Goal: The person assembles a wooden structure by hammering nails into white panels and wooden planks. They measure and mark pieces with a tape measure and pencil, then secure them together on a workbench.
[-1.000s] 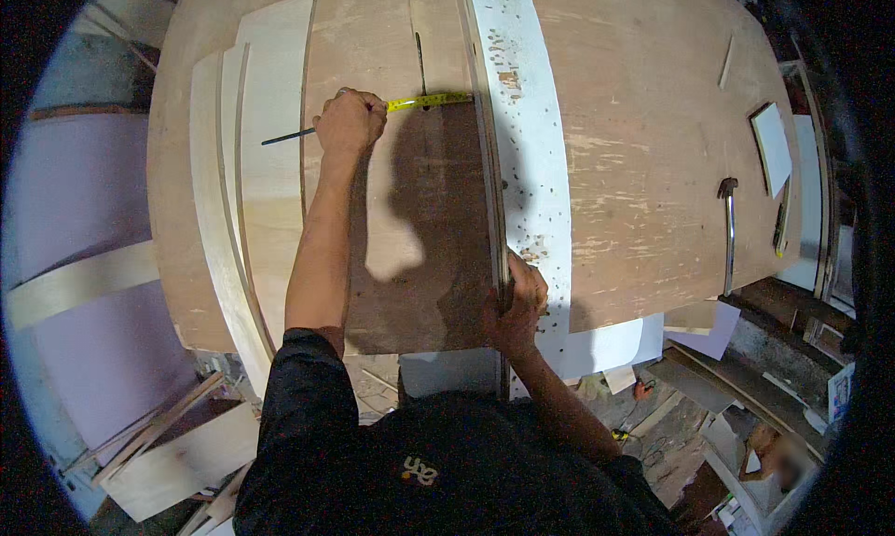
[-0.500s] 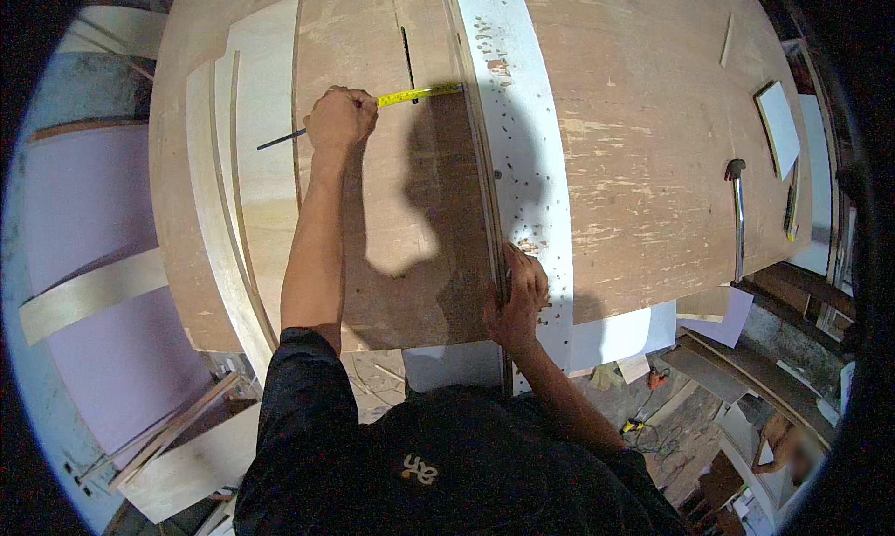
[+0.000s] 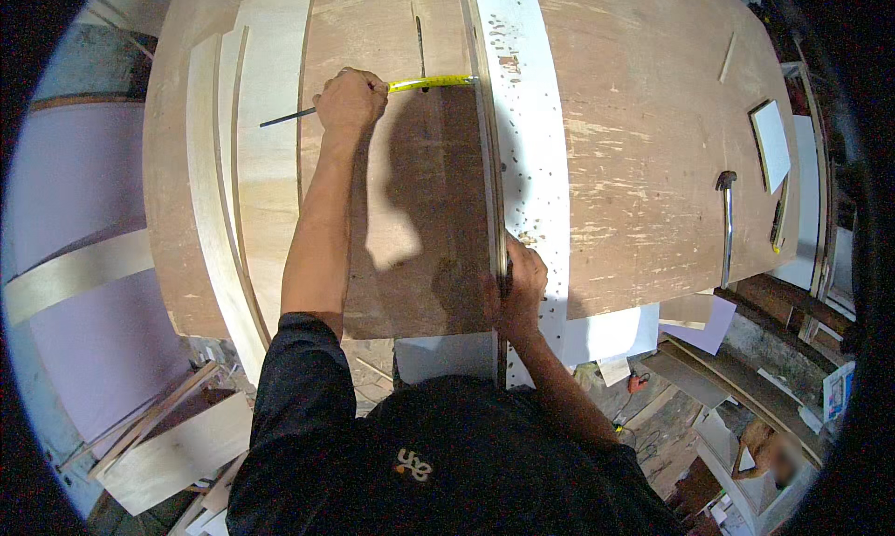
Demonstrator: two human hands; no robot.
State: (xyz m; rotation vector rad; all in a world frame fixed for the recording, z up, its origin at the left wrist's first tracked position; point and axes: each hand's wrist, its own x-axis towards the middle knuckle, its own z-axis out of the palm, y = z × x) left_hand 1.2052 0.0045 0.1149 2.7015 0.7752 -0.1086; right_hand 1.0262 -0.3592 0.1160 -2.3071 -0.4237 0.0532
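Note:
My left hand (image 3: 351,103) is closed above the brown plywood sheet (image 3: 643,163). From its right side a yellow measuring tape (image 3: 433,83) reaches to the edge of a long narrow wooden strip (image 3: 494,182). A thin dark pencil-like stick (image 3: 286,118) pokes out on the left of the same hand. Under the tape runs a dark slot (image 3: 419,47) in the plywood. Lower down, my right hand (image 3: 520,289) is wrapped round the strip, beside a white speckled board (image 3: 541,116). Its fingertips are partly hidden.
Pale wooden strips (image 3: 219,182) lie on the left of the sheet. At the right are a hammer (image 3: 726,224) and a small white panel (image 3: 771,144). Offcuts (image 3: 177,452) and a lilac panel (image 3: 84,182) stand beyond the left edge. At lower right, another person is partly visible.
The view has shifted a little. My left hand still holds the tape against the strip, and my right hand keeps its place on the strip.

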